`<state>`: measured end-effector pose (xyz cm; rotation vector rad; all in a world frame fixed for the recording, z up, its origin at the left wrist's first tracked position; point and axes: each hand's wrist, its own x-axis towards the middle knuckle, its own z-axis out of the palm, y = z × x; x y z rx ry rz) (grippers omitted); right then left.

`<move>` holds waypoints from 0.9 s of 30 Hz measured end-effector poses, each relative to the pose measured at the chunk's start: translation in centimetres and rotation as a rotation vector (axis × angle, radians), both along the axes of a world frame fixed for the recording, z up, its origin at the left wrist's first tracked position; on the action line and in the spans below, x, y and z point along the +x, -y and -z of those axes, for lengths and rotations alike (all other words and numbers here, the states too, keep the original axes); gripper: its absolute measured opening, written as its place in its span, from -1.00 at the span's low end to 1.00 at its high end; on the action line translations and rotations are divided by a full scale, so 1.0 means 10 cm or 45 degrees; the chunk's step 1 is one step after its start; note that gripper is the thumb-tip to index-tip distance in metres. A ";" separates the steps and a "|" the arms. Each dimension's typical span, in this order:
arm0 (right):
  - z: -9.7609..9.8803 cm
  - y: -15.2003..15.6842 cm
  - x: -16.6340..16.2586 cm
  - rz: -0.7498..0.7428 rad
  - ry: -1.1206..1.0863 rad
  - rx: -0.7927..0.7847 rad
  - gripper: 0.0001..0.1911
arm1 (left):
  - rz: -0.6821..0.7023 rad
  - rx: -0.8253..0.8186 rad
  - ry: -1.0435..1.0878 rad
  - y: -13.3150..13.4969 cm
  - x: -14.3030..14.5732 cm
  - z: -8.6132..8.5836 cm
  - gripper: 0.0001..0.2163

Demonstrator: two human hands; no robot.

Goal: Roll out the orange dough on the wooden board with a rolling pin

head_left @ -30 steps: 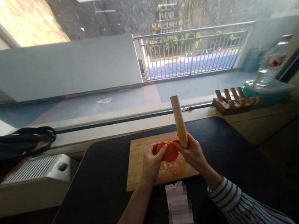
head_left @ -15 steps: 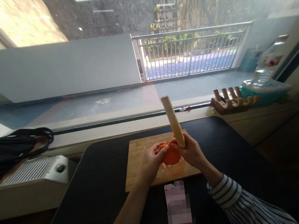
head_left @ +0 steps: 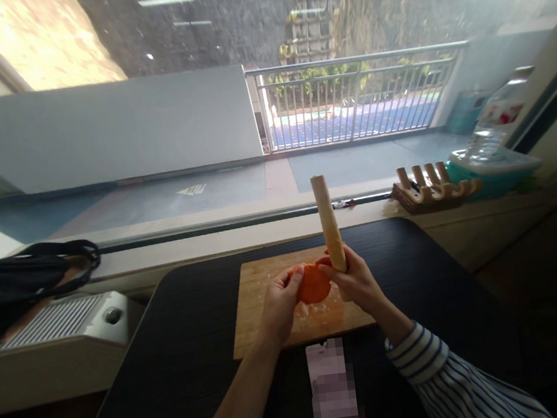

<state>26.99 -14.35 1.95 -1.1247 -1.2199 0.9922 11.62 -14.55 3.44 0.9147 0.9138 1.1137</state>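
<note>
Over a wooden cutting board (head_left: 255,319), a flat round of orange dough (head_left: 314,285) hangs between my two hands. My left hand (head_left: 280,303) pinches its left edge between thumb and fingers. At the dough's upper right edge, the thumb and fingertips of my right hand (head_left: 355,284) touch it too. That same hand grips the lower end of a wooden rolling pin (head_left: 329,220), which stands nearly upright. White flour and small crumbs are scattered on the board below the dough.
The board lies on a black table (head_left: 192,333) against a window sill. On the sill are a basket with wooden handles (head_left: 422,196), a teal box (head_left: 500,173) and a plastic bottle (head_left: 494,120). A white appliance (head_left: 90,318) and a black bag (head_left: 10,286) are at left.
The rolling pin has shifted slightly right and become more upright in my right hand. The orange dough has moved a little left and up, and shows flatter between my hands.
</note>
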 end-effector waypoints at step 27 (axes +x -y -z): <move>0.00 0.00 0.08 -0.094 0.059 0.048 -0.65 | -0.178 0.048 -0.158 -0.01 0.03 0.04 -0.68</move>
